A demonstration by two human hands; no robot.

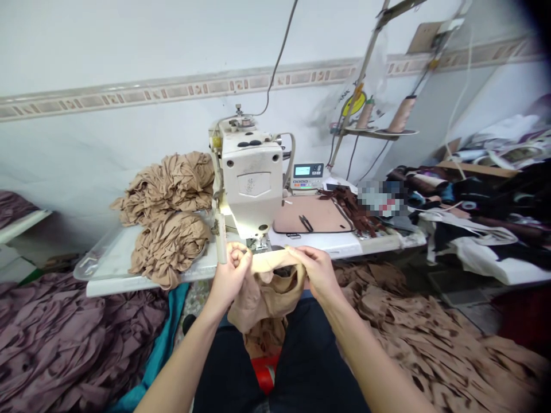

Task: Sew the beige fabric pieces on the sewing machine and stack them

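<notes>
A tan garment (258, 301) hangs between my two hands, just in front of the sewing machine (252, 183). My left hand (235, 264) pinches one end of its pale upper edge. At the other end of that edge, my right hand (313, 265) grips the cloth between thumb and fingers. The edge is drawn fairly straight between them, lit by the machine's lamp. Right behind it sits the presser foot (259, 244), partly covered by the cloth. The lower part of the garment drops loosely over my lap.
Tan cloth heaps (170, 244) lie left on the table. A pinkish mat (288, 215) bears thread snips (306, 223), near a control panel (307, 175). Thread cones (402, 115) stand at upper right. Purple-brown cloth (77, 338) and brown cloth (413, 321) pile up on either side below.
</notes>
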